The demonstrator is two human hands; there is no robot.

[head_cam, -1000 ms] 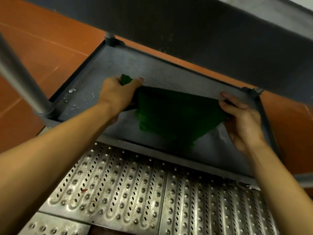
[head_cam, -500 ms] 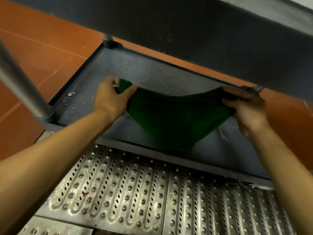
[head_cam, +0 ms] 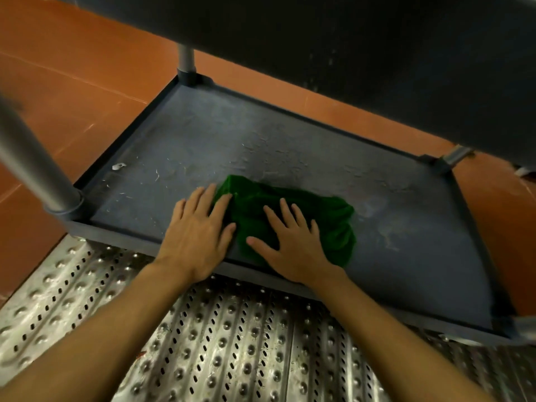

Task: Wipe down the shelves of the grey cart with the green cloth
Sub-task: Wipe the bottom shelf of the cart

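The green cloth (head_cam: 324,216) lies bunched on the lower shelf (head_cam: 261,134) of the grey cart, near its front rim and a little left of the middle. The right hand (head_cam: 290,242) presses flat on the cloth with its fingers straight and spread. The left hand (head_cam: 197,236) lies just beside it, also flat. Its inner fingers touch the cloth's left edge, while the rest seem to rest on the bare shelf, though blur makes that hard to tell. Pale flecks and a white scrap (head_cam: 118,166) dot the shelf's left side. The upper shelf (head_cam: 377,53) overhangs it on round metal posts (head_cam: 32,163). Below the front rim is a perforated steel floor plate (head_cam: 232,343), with orange floor (head_cam: 72,68) beyond.
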